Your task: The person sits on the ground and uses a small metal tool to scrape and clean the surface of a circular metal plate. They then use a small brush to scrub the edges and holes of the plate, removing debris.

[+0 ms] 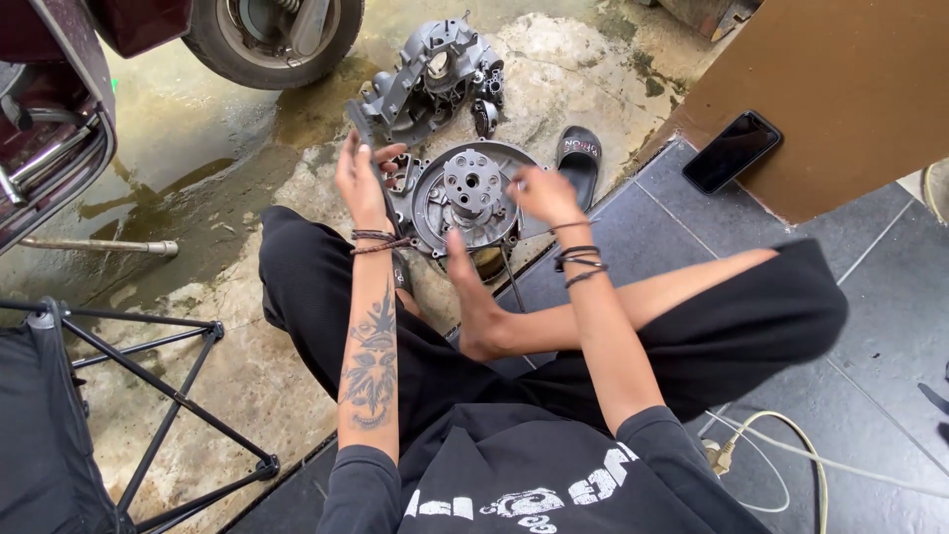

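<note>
A: How many engine parts on the floor?
B: Two: one casing (435,79) and one round cover (465,198)
A: And the rest?
B: One wheel (272,35), one sandal (578,158), one phone (732,150), one folding stool (59,415), two hands – left (361,183), right (542,195)

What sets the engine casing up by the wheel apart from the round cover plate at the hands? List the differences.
The engine casing is irregular and boxy; the round cover plate is a disc with a raised hub. The casing lies untouched near the wheel; the plate sits between the left hand and right hand. Both are grey metal on wet concrete.
</note>
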